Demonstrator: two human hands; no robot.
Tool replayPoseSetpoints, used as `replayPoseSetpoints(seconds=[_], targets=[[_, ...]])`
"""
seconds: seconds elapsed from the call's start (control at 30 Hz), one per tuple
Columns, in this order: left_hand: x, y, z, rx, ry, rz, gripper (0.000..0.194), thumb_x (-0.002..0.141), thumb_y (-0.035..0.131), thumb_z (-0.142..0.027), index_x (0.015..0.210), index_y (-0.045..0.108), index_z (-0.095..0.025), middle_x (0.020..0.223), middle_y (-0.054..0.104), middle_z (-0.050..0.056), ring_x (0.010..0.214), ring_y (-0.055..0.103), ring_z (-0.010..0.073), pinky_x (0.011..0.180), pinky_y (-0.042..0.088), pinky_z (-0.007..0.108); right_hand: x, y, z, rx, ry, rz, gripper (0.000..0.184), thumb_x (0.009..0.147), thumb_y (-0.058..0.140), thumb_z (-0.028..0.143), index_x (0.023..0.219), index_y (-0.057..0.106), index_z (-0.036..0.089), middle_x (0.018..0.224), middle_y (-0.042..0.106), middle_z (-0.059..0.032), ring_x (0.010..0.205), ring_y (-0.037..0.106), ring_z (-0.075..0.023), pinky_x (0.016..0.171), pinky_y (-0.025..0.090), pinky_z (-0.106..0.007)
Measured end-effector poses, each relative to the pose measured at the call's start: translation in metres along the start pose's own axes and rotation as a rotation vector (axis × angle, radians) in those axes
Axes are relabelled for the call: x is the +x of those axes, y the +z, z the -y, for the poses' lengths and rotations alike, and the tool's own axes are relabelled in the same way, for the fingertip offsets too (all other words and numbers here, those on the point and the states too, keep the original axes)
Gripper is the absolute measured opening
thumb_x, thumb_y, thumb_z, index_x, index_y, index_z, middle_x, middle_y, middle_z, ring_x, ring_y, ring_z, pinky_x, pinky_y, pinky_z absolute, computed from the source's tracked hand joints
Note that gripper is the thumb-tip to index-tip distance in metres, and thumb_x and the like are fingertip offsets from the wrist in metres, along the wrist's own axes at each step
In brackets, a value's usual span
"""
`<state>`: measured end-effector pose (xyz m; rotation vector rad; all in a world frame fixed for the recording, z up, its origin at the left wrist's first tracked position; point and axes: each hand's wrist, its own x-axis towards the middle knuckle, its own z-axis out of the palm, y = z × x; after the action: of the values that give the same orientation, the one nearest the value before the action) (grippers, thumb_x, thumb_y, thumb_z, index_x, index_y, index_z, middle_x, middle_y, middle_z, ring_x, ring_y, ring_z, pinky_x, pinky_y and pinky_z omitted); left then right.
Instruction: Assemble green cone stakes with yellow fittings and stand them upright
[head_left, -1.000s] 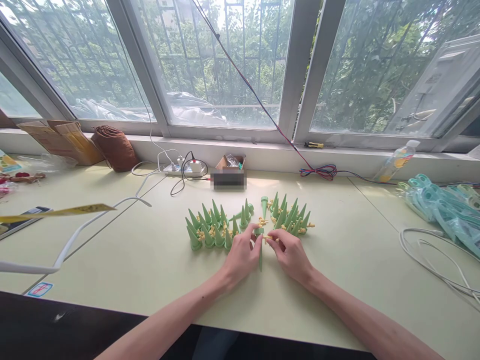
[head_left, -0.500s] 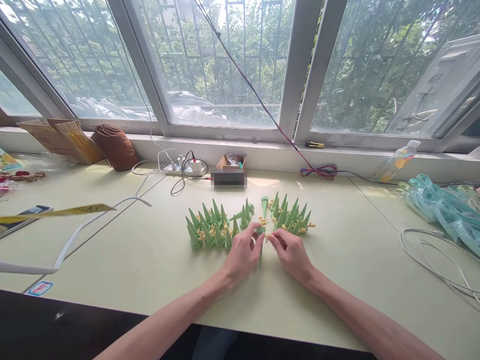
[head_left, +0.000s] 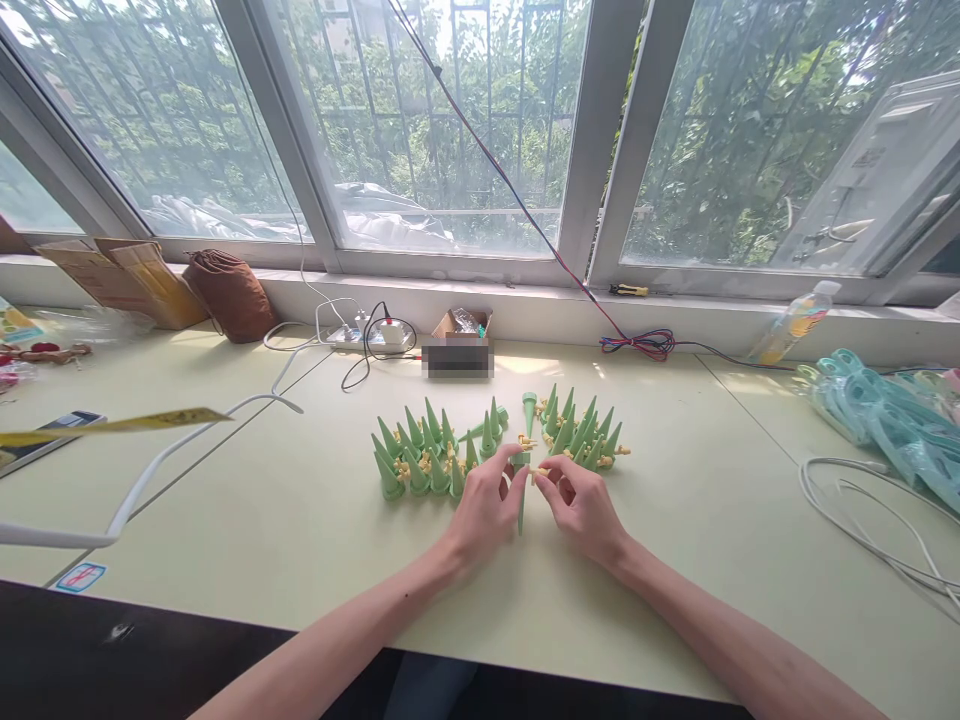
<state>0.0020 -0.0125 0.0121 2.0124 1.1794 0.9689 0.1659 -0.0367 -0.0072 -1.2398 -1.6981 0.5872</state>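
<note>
My left hand [head_left: 491,497] is closed around the wide end of a green watering spike [head_left: 520,512], whose tip points toward me. My right hand [head_left: 581,495] pinches a small yellow plastic valve [head_left: 538,474] just right of the spike's wide end. Whether the valve touches the spike is hard to make out. Beyond my left hand stand several green spikes [head_left: 429,420] with their tips up, small yellow parts among them. A second group of spikes [head_left: 583,430] stands past my right hand. Between the groups lies a single spike [head_left: 529,408] and loose yellow pieces [head_left: 526,441].
Along the window side are a brown pouch [head_left: 229,295], a power strip [head_left: 371,335], a small open box [head_left: 463,322] and a bottle [head_left: 796,322]. Bagged teal items [head_left: 889,420] and a coiled cable [head_left: 870,520] lie right. A white tube [head_left: 142,490] crosses the left.
The yellow valve has turned in my right fingers, from hanging down to lying more sideways. My left hand and the spike stay where they were.
</note>
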Motion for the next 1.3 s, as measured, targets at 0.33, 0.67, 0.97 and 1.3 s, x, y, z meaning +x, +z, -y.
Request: replayPoseSetpoints(seconds=[0.33,0.67,0.97,1.3], targets=[[-0.0009,-0.0001,-0.0003,0.001,0.006,0.006,0.024,0.096,0.044,-0.036,0.113,0.054,-0.023,0.076,0.057,-0.003,0.046,0.04,0.0068,0.05,0.035,0.021,0.0011,0.0013,-0.0075,0.001,0.008,0.028,0.029,0.099,0.043,0.035,0.079,0.056,0.019,0.061,0.047,0.0033,0.052,0.037,-0.0107,0.051,0.03,-0.024],[0.0005,0.0011,0.0018,-0.005,0.005,-0.01,0.024,0.096,0.045,-0.036,0.113,0.053,-0.023,0.072,0.055,-0.004,0.046,0.04,0.0069,0.051,0.035,0.021,0.0005,0.0009,0.0002,0.032,0.005,-0.021,0.015,0.096,0.049,0.033,0.094,0.054,0.019,0.073,0.057,0.0015,0.046,0.037,-0.0087,0.047,0.032,-0.024],[0.0004,0.0016,0.0016,-0.002,-0.005,-0.01,0.024,0.096,0.045,-0.036,0.113,0.053,-0.023,0.074,0.056,-0.003,0.046,0.041,0.007,0.051,0.036,0.021,0.0006,-0.0001,-0.0033,0.007,0.027,-0.016,0.023,0.098,0.045,0.036,0.086,0.055,0.019,0.066,0.055,0.002,0.049,0.04,-0.01,0.049,0.033,-0.024],[0.0004,0.0017,0.0023,0.004,0.003,-0.014,0.022,0.095,0.045,-0.035,0.112,0.054,-0.023,0.074,0.056,-0.003,0.046,0.042,0.0074,0.05,0.036,0.022,0.0007,0.0011,-0.0035,-0.016,0.003,0.005,0.02,0.098,0.045,0.033,0.089,0.057,0.019,0.071,0.058,0.0008,0.049,0.04,-0.0099,0.05,0.034,-0.024]])
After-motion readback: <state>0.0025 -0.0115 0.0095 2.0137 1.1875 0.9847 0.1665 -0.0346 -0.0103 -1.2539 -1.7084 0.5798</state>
